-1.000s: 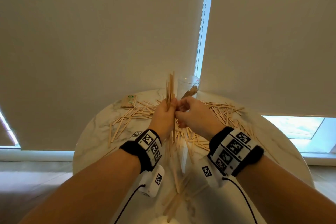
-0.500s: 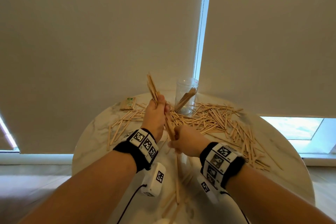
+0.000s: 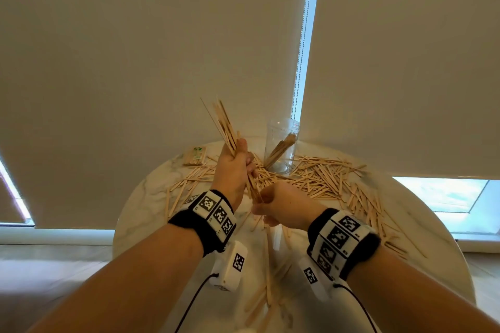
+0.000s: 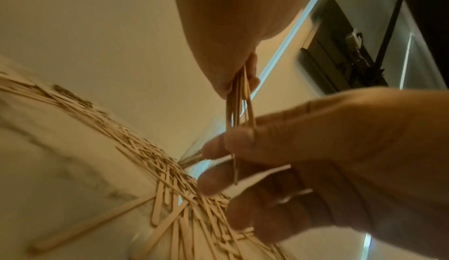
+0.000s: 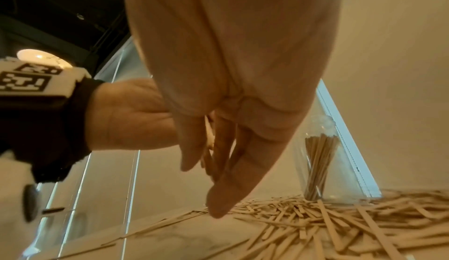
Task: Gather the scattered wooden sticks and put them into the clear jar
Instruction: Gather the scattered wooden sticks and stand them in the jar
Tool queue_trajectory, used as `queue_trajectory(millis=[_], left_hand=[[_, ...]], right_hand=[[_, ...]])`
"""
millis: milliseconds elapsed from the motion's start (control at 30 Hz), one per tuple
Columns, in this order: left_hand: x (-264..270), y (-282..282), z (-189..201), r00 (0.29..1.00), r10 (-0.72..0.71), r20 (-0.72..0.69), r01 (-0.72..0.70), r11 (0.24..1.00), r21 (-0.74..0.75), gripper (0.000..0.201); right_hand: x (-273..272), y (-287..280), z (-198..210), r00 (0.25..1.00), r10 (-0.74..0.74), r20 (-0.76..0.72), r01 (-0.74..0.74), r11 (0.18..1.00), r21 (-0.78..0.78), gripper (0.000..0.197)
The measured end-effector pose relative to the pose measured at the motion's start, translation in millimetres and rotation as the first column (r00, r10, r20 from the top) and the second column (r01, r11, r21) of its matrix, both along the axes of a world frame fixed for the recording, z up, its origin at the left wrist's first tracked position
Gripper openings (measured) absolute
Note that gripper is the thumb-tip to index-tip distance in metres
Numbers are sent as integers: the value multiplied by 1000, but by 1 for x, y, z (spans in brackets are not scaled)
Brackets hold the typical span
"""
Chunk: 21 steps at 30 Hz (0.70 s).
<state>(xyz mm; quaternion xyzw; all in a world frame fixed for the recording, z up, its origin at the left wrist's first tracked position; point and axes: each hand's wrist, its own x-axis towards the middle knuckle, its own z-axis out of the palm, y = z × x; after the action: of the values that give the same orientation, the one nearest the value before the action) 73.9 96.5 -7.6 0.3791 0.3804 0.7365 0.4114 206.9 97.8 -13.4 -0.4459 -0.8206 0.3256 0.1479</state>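
At frame centre, the left hand (image 3: 232, 167) grips a bundle of thin pale wooden sticks (image 3: 224, 127); the right hand's (image 3: 281, 204) curled fingers (image 4: 218, 183) pinch its lower end, left of the clear cylindrical jar (image 3: 281, 146).

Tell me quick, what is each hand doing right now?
Left hand: closed around a bundle of wooden sticks, held up above the table.
Right hand: fingers curled at the bundle's lower ends, pinching them.

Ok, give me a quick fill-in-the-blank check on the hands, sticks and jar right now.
1. The bundle of sticks is gripped in the ____ hand.
2. The right hand touches the bundle's ____ end.
3. The clear jar stands upright and already holds some ____.

Missing words: left; lower; sticks
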Motion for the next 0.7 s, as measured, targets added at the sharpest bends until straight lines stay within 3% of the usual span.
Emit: queue_trajectory(millis=[133,300,433,500,567,600,700], left_hand=[[5,-1,-3,999,-20,-31,19,1000,-7,14],[5,-2,-3,998,-36,-54,35,999,-17,14],[10,-3,-6,991,-83,-104,76,994,-73,16],[9,-1,-7,981,-74,-179,56,993,-100,18],[4,0,-9,956,-41,-290,2,991,-132,20],[1,0,-10,941,-28,-339,-23,989,-145,21],[-1,-2,-16,925,-76,-373,12,985,-172,20]], right_hand=[[1,1,-1,993,5,-118,-14,997,-76,21],[6,0,2,989,100,-114,-113,986,-121,26],[2,-6,3,973,26,-229,-62,987,-150,11],[4,-3,5,994,48,-101,-55,996,-68,18],[11,6,13,994,49,93,-57,995,82,40],[15,12,20,995,1,100,-16,989,149,52],[23,22,49,976,-59,-212,116,956,269,65]])
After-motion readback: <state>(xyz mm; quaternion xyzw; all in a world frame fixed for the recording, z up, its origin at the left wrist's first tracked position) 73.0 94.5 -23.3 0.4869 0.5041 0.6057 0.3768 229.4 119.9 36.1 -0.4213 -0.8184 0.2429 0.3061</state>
